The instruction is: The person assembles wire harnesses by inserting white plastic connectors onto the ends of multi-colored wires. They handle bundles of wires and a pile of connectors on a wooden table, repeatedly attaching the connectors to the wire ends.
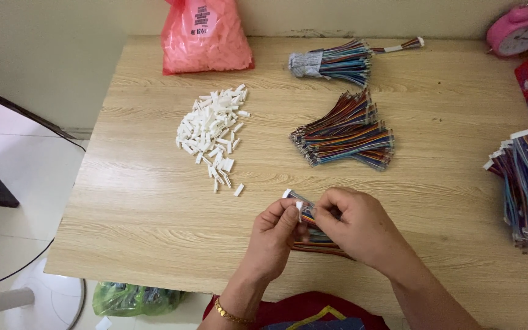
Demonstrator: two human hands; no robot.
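Between both hands, left hand (276,229) and right hand (352,223) pinch a wire bundle (313,235) with white connector (299,208).

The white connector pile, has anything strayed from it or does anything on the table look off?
A few white plastic connectors lie loose below the main pile, toward the hands. Otherwise the wire bundles look orderly; nothing appears damaged or spilled.

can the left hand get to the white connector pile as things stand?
Probably yes. The table between the left hand and the connector pile is bare, apart from one stray piece. But its fingers already pinch a white connector, with the wire bundle underneath.
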